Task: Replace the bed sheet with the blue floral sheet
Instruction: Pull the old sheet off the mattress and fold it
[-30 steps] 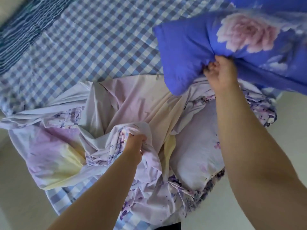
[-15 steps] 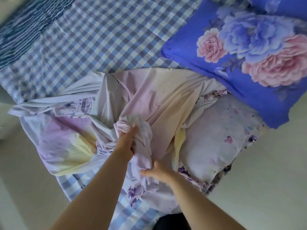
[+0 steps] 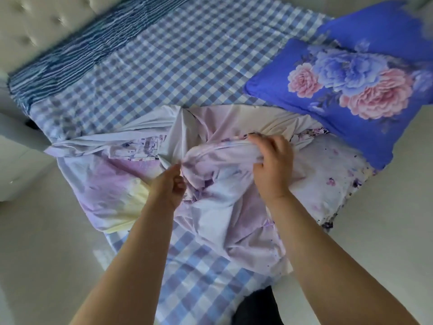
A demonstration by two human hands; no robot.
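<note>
**Desk:** Where are your hands now?

**Me:** Both are on the pale lilac sheet (image 3: 218,207) bunched at the near side of the bed. My left hand (image 3: 167,186) has its fingers curled into a fold at the middle of the bundle; my right hand (image 3: 273,160) clamps a thick roll of the same cloth, fingers wrapped over the top.

**Desk:** And the blue floral sheet?

**Me:** I can't pick it out as a sheet. The only blue floral fabric I see is the pillow (image 3: 351,90) at the far right, with more blue behind it. The checked cover (image 3: 164,66) lies bare beyond the bundle.

**Desk:** What worries you?

**Me:** Three things, I think. The pillow's near edge touches the lilac cloth, so a hard pull may drag it off the bed. A white floral pillow (image 3: 328,184) sits half buried at the right and could come along. And the loose left end hangs over the edge, where it may slide to the floor.
</note>
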